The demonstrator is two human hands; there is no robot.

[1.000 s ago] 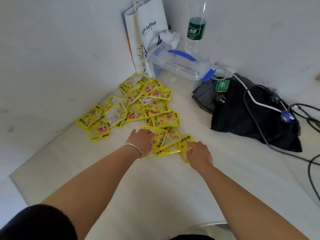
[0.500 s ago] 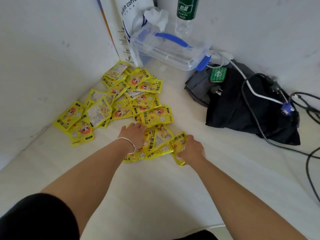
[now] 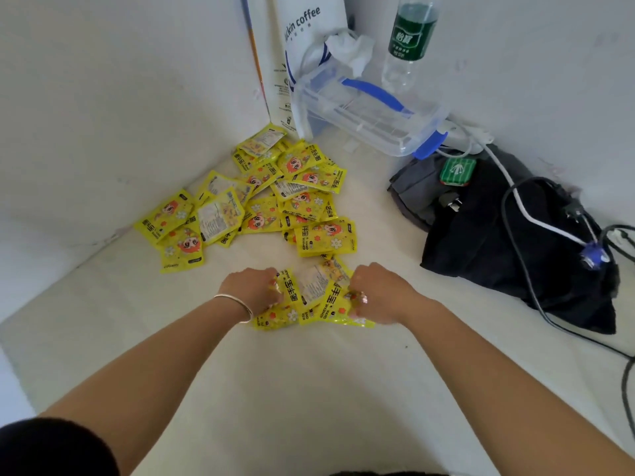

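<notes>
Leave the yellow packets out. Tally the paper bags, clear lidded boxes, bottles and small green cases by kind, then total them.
paper bag: 1
clear box: 1
bottle: 1
green case: 1
Total: 4

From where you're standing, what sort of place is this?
Probably a corner of a home or dorm room, though I can't be sure: a coffee-shop paper bag, a water bottle and a clear storage box sit against bare white walls, and a black bag draped with cables lies beside them.
</notes>
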